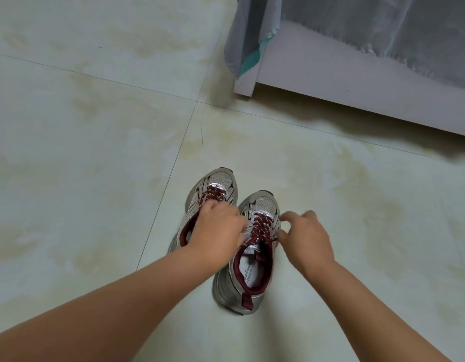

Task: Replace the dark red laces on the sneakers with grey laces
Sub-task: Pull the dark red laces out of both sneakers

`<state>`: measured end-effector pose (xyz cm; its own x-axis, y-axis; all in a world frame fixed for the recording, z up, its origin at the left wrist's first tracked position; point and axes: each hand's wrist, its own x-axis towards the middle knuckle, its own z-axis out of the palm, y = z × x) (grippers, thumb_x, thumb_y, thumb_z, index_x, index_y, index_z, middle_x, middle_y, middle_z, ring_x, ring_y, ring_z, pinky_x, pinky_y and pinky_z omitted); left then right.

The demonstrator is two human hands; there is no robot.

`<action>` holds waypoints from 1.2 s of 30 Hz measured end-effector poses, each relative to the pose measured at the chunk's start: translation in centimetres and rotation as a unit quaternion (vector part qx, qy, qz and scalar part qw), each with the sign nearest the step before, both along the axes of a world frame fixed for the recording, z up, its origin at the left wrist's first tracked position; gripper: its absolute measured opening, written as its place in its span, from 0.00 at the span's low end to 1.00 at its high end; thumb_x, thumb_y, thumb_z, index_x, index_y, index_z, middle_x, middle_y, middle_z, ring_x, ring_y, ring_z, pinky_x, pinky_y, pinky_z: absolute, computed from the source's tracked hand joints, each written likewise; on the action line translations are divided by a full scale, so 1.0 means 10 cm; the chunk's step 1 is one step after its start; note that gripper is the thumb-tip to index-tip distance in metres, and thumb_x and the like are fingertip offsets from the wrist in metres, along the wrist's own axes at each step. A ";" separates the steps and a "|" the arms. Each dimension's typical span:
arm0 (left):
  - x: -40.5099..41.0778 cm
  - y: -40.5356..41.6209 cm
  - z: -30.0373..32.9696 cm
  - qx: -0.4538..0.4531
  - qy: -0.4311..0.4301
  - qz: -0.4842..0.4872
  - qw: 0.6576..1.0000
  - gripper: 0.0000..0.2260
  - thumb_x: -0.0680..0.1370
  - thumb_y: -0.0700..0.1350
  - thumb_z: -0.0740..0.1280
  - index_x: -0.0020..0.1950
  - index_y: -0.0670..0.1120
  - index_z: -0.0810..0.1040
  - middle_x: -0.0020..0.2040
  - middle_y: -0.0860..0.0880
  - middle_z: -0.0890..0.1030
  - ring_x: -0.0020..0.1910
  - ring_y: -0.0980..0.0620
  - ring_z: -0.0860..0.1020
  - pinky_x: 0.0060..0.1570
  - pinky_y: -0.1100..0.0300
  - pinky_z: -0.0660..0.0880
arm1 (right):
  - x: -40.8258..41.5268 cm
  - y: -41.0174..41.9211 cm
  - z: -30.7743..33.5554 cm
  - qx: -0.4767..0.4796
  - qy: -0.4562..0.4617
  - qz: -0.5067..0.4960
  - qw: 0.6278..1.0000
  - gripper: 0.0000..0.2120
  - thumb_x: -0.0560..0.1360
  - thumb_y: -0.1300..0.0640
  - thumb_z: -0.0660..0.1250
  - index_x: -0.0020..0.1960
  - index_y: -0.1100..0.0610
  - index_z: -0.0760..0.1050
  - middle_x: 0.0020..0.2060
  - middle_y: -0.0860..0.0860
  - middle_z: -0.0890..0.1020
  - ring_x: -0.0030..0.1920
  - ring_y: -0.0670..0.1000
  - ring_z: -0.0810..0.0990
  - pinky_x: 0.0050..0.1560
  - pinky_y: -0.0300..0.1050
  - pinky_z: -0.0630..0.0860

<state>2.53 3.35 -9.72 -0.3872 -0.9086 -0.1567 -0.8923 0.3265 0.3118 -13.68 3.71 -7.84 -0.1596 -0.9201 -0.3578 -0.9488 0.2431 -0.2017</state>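
Two grey sneakers stand side by side on the floor, toes pointing away from me. The left sneaker and the right sneaker both carry dark red laces with pale flecks. My left hand lies over the gap between the shoes, its fingers curled down at the right sneaker's laces; what they hold is hidden. My right hand hovers at the right sneaker's outer side, fingers bent, fingertips close to a lace end. No grey laces are in view.
Pale glossy floor tiles spread all around. A white furniture base draped with a grey-blue cloth stands at the back right.
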 end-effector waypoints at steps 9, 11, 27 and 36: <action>-0.14 0.06 -0.12 0.056 -0.001 0.004 0.998 0.11 0.77 0.48 0.64 0.57 0.45 0.72 0.54 0.47 0.78 0.53 0.45 0.74 0.54 0.58 0.64 | 0.21 -0.03 -0.13 -0.013 0.009 0.241 0.970 0.08 0.73 0.64 0.60 0.49 0.59 0.76 0.47 0.55 0.77 0.51 0.56 0.74 0.44 0.47 0.69; -0.15 0.07 -0.14 0.059 0.011 0.032 0.998 0.11 0.77 0.48 0.63 0.57 0.45 0.72 0.53 0.47 0.78 0.54 0.45 0.73 0.51 0.58 0.65 | 0.18 -0.04 -0.17 -0.014 -0.035 0.198 0.980 0.05 0.74 0.65 0.60 0.44 0.57 0.73 0.43 0.54 0.75 0.47 0.55 0.73 0.42 0.46 0.67; -0.17 0.17 -0.22 0.075 0.045 0.055 0.995 0.09 0.77 0.46 0.63 0.54 0.44 0.72 0.49 0.47 0.78 0.66 0.48 0.69 0.64 0.59 0.64 | 0.20 0.01 -0.22 -0.034 -0.160 -0.046 0.985 0.06 0.75 0.58 0.63 0.40 0.57 0.73 0.39 0.54 0.79 0.44 0.56 0.77 0.44 0.47 0.71; -0.14 0.24 -0.16 0.089 0.058 0.042 0.993 0.09 0.77 0.45 0.62 0.56 0.46 0.70 0.54 0.48 0.75 0.60 0.49 0.71 0.51 0.60 0.66 | 0.25 0.07 -0.19 0.014 -0.168 0.088 0.982 0.11 0.73 0.57 0.67 0.35 0.55 0.67 0.30 0.46 0.70 0.37 0.52 0.70 0.33 0.38 0.62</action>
<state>1.09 5.75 -11.30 -0.3355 -0.9003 -0.2772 -0.8691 0.1822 0.4599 -11.20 4.41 -9.77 0.1321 -0.9117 -0.3891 -0.8576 0.0918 -0.5061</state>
